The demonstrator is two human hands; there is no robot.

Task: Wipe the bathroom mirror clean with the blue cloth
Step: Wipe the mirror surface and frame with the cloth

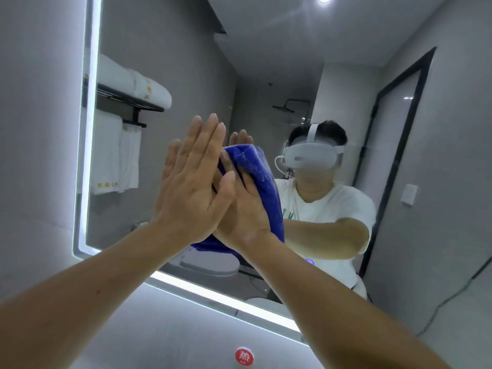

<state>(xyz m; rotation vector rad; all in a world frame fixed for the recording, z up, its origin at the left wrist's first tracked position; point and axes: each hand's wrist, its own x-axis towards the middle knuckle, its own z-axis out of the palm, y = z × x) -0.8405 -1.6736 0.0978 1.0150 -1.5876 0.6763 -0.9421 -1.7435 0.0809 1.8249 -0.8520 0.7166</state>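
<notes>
The blue cloth is pressed flat against the bathroom mirror, low in the glass and left of centre. My right hand lies on the cloth with its palm flat. My left hand rests over the back of my right hand, fingers straight and pointing up. The cloth shows past the right edge of my hands and below my wrists. Most of my right hand's fingers are hidden behind my left hand.
A lit strip runs around the mirror's edge. The glass reflects a black towel rack with white towels, a person in a white headset and T-shirt, a shower head and a black-framed door. A round red sticker sits on the grey wall below.
</notes>
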